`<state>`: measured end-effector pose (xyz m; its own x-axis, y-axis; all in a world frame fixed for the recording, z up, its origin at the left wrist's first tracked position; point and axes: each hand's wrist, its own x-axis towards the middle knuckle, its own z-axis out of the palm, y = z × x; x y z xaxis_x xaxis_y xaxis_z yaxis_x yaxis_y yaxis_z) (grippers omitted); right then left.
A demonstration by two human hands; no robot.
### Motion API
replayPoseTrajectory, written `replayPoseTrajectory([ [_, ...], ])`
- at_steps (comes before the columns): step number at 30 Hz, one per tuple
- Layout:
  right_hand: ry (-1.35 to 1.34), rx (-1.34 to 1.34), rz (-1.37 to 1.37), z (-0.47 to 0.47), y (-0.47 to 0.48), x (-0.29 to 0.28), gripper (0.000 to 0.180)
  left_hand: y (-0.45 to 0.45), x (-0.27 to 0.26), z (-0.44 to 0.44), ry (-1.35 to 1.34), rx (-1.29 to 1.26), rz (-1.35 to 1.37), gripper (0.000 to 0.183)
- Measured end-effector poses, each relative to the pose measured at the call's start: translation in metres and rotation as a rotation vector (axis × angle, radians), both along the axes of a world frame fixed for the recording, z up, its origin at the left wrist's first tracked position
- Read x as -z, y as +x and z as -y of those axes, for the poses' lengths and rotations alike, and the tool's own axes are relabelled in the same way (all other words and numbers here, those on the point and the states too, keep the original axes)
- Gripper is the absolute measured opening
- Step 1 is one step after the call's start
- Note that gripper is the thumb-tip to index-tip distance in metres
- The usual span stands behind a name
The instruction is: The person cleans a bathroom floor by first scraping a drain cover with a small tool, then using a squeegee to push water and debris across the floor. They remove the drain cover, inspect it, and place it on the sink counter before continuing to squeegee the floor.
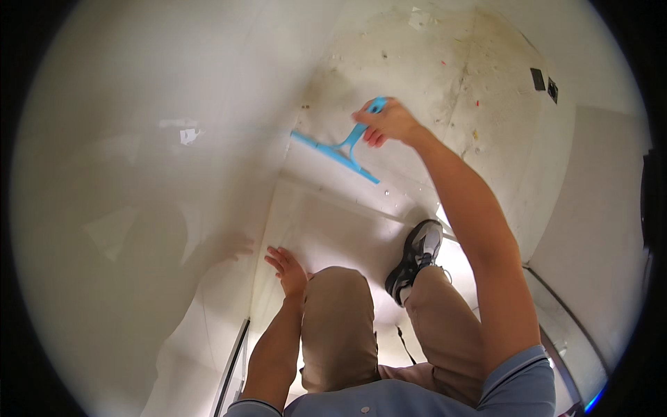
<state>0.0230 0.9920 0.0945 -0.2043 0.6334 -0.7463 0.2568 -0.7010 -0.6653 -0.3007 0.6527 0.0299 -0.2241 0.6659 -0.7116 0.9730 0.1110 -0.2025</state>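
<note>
A light-blue plastic squeegee (pixel 346 152) is in my right hand (pixel 386 121), which grips the end of its handle. The squeegee's long blade slants from upper left to lower right, just above or against the pale stained surface (pixel 417 104); I cannot tell whether it touches. My left hand (pixel 286 268) holds nothing and has its fingers spread. It is beside my bent knee, near the seam where the glossy wall (pixel 130 172) meets the floor.
A torn white sticker (pixel 188 136) clings to the glossy wall at left. Small red and yellow scraps and dark spots dot the stained surface. Two dark rectangular fittings (pixel 544 85) are at upper right. My shoe (pixel 417 255) rests by a raised edge (pixel 365 206).
</note>
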Motion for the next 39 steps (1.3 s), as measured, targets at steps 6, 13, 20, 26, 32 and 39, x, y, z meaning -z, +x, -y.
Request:
replayPoseTrajectory([
  [6, 0.133, 0.352, 0.075, -0.064, 0.101, -0.014, 0.038, -0.025, 0.063, 0.043, 0.416, 0.270, -0.275, 0.074],
  [13, -0.261, -0.133, -0.216, -0.068, 0.071, -0.049, 0.051, -0.037, 0.065, 0.052, 0.600, 0.147, -0.059, 0.073],
  [20, 0.200, -0.850, 0.222, -0.096, 0.087, -0.028, 0.021, -0.019, 0.003, 0.018, 0.306, -0.125, 0.380, 0.120],
  [26, 0.618, -0.952, 0.130, -0.019, 0.094, 0.034, 0.019, 0.000, -0.011, -0.002, 0.289, -0.177, 0.327, 0.070],
  [32, 0.510, -0.755, 0.326, -0.046, 0.207, 0.035, 0.021, -0.010, 0.006, 0.016, 0.572, -0.052, 0.293, 0.065],
  [39, 0.408, -0.301, 0.630, -0.081, 0.340, -0.022, 0.021, -0.006, -0.004, 0.000, 0.368, -0.161, 0.297, 0.065],
])
